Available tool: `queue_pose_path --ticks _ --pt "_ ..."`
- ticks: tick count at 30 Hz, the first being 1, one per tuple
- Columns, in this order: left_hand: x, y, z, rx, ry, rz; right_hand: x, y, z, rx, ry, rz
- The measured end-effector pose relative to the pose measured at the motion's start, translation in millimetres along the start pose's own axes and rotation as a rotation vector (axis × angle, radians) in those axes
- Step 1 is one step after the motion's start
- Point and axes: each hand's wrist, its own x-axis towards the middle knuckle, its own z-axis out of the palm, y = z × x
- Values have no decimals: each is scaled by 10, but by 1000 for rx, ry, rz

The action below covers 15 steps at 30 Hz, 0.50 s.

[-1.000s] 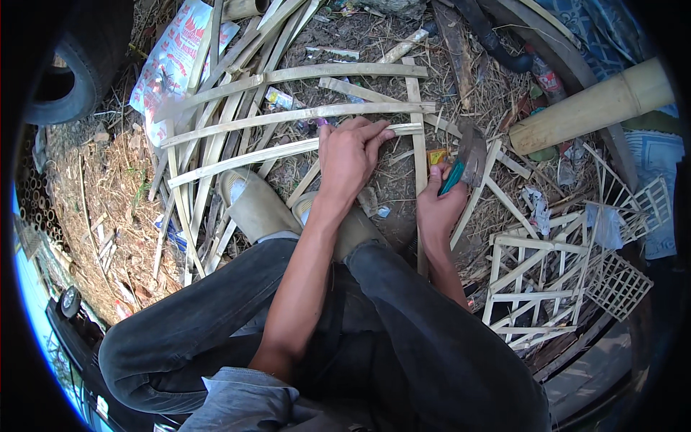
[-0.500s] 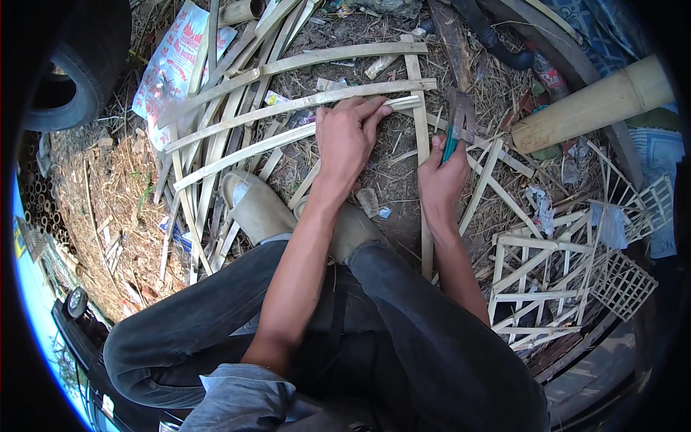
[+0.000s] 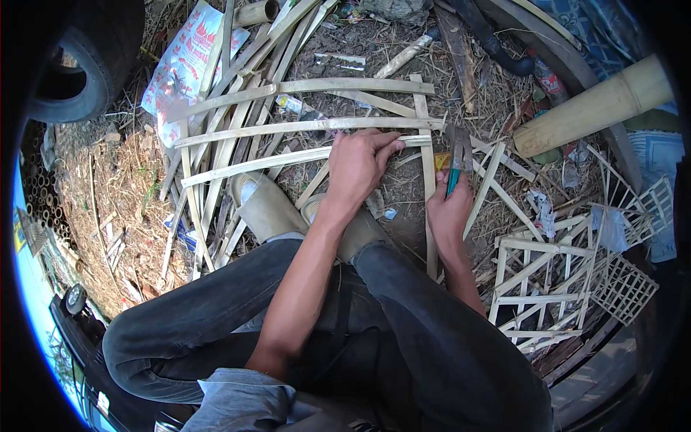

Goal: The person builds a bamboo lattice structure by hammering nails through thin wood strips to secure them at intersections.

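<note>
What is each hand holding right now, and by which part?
The right hand grips a tool by its teal handle. The left hand presses on a bamboo strip near its right end.

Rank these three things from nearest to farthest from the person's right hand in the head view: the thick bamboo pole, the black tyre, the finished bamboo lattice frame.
From the right hand:
1. Finished bamboo lattice frame, just to its lower right.
2. Thick bamboo pole, up at the right.
3. Black tyre, far across at the upper left.
</note>
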Motion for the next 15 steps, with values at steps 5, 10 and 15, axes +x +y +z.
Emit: queue_pose_path --ticks 5,10,15 --pt "-172 66 -26 -66 -94 -19 -345 214 -4 -35 60 10" --pt "-190 67 -149 -90 -227 -121 -535 112 -52 204 82 89" --pt "-116 124 -264 -43 -362 -172 -454 119 -81 188 65 79"
